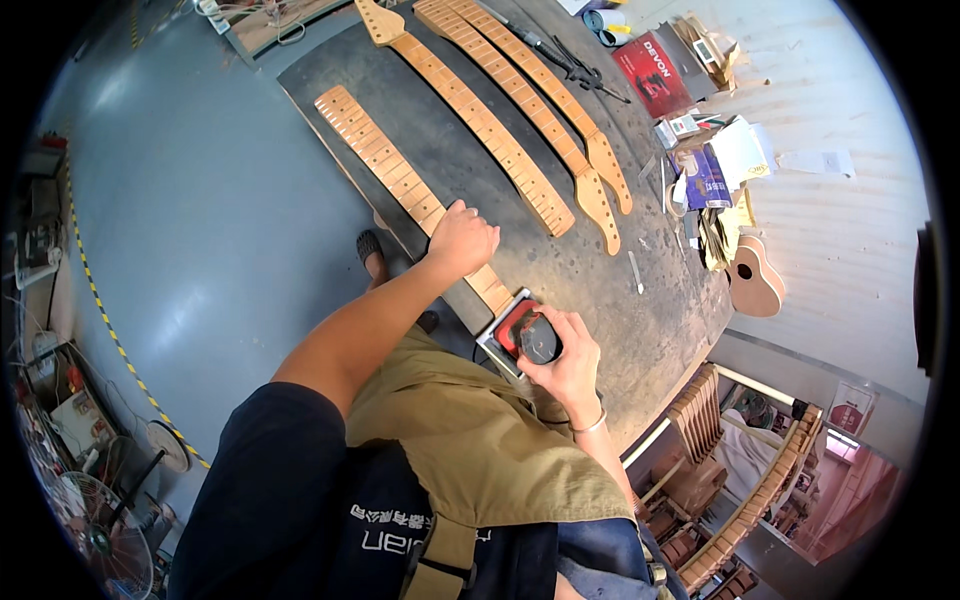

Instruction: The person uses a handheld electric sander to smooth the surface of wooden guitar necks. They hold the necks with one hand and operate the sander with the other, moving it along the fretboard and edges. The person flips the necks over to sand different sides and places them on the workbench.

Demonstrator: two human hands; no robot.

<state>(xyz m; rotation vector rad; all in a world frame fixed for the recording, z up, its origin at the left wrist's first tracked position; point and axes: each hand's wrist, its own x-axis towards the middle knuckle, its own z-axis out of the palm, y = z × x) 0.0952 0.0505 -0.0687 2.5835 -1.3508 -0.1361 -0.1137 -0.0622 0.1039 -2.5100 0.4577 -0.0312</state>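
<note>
My left hand point(463, 240) is closed around the middle of a maple guitar neck point(355, 135) lying along the near edge of a dark worn bench point(650, 310). My right hand point(568, 355) grips a red-and-black power sander point(515, 325) with a silver base, sitting at the near end of that neck, whose tip is hidden under it. Several more necks lie on the bench beyond my left hand: one point(470, 110) with its headstock at the top, and others point(600, 200) with headstocks toward the lower right.
A black tool point(565, 60), red box point(650, 75) and papers point(715, 180) line the bench's back, near an acoustic guitar body point(752, 285). Wooden racks point(700, 415) stand at lower right. A fan point(95, 540) and yellow-black floor tape point(120, 350) are at left.
</note>
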